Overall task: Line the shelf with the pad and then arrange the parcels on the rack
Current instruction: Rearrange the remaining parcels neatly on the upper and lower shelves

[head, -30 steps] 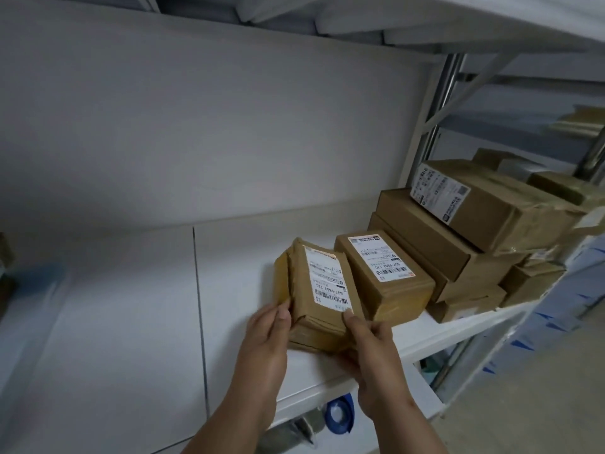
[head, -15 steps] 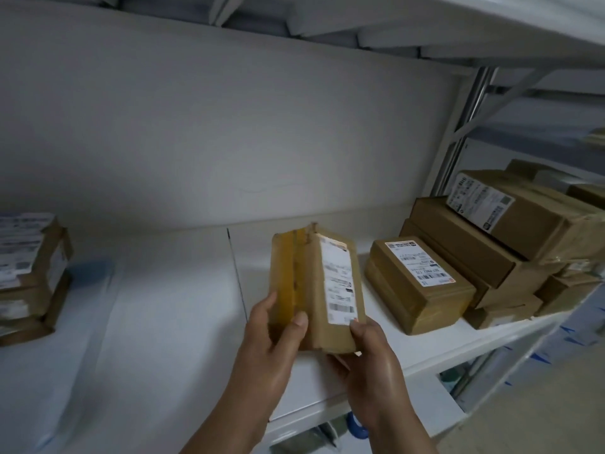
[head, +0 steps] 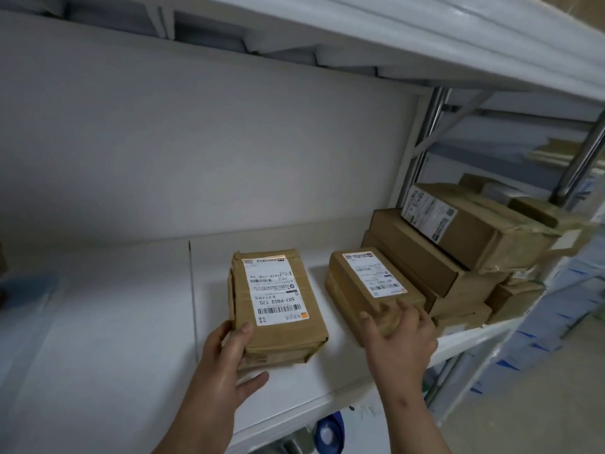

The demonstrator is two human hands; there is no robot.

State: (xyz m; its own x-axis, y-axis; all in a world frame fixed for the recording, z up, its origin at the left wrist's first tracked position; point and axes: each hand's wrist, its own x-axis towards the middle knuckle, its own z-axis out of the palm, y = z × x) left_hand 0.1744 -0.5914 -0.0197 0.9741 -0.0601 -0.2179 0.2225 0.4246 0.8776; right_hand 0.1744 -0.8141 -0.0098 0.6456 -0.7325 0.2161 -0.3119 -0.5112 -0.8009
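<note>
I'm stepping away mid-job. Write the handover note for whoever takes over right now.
Left hand: grips the near-left corner of the labelled parcel, which lies flat on the white pad.
Right hand: open, fingers spread at the second parcel; contact unclear.
Done: pad lines the shelf, two parcels laid side by side.
Left: the stacked parcels on the right are not yet arranged.

white wall (head: 196,152), blue tape roll (head: 329,432) below, metal upright (head: 429,132)
</note>
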